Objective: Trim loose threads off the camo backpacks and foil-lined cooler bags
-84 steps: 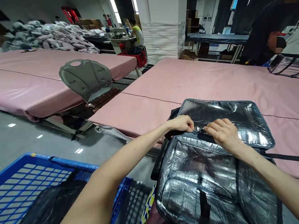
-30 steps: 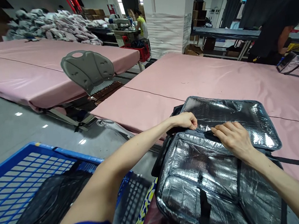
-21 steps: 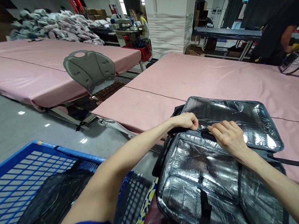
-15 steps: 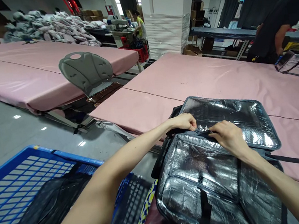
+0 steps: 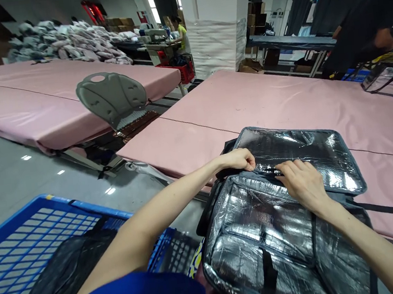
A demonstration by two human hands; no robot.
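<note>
An insulated bag with a silver foil lining lies open in front of me, its lid folded back onto the pink-covered table. My left hand is closed in a pinch on the dark edge at the hinge side, near the lid's left corner. A short way to the right, my right hand also pinches that edge, fingers bent and thumb underneath. What exactly lies between the fingertips is hidden. A black strap hangs inside the bag, and another dark strap sticks out at the right.
A blue plastic basket holding a dark mesh item stands at lower left. The pink table spreads ahead; a grey chair is beyond its left corner. A person in dark clothes stands far right near a second foil-lined bag.
My right hand has shifted slightly right along the bag's edge, and my left has barely moved. The person at far right has drawn an arm away from the second bag.
</note>
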